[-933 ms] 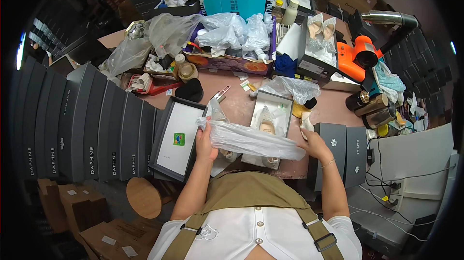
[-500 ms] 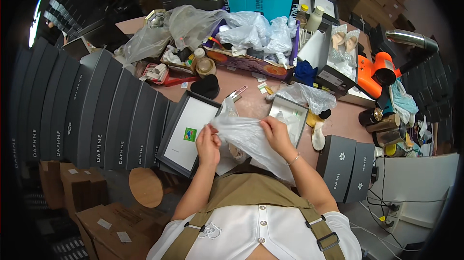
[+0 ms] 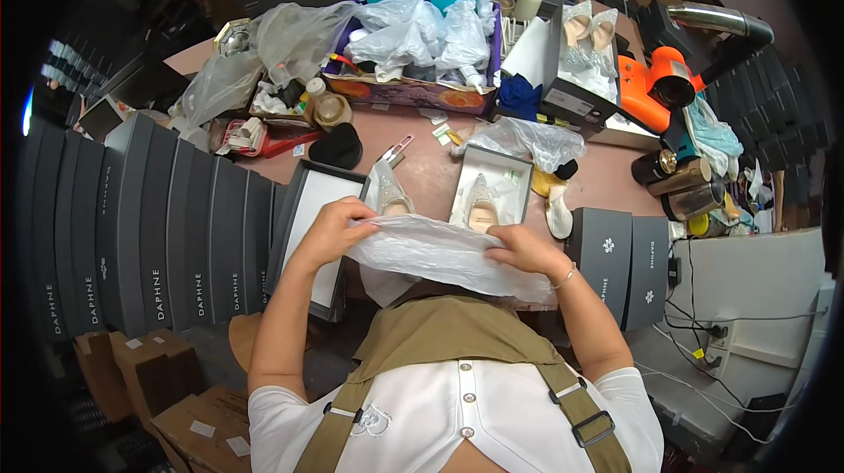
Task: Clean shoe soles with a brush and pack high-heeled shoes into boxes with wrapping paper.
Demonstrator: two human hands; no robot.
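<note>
Left hand (image 3: 330, 231) and right hand (image 3: 526, 253) each pinch one end of a clear plastic bag (image 3: 440, 253), stretched flat at the near edge of the desk (image 3: 431, 176) — fingers closed on the film. Bag appears empty; a pale shoe (image 3: 480, 207) lies in the open box (image 3: 514, 176) just beyond — not yet bagged.

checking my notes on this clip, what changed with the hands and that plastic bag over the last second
Both hands kept hold of the clear plastic bag throughout. The left hand and right hand first held it stretched wide, drew close together and bunched it, and now hold it spread flat across the person's front again. The open shoe box with a pale shoe, the open lid and the stacked dark boxes stayed put.
</note>
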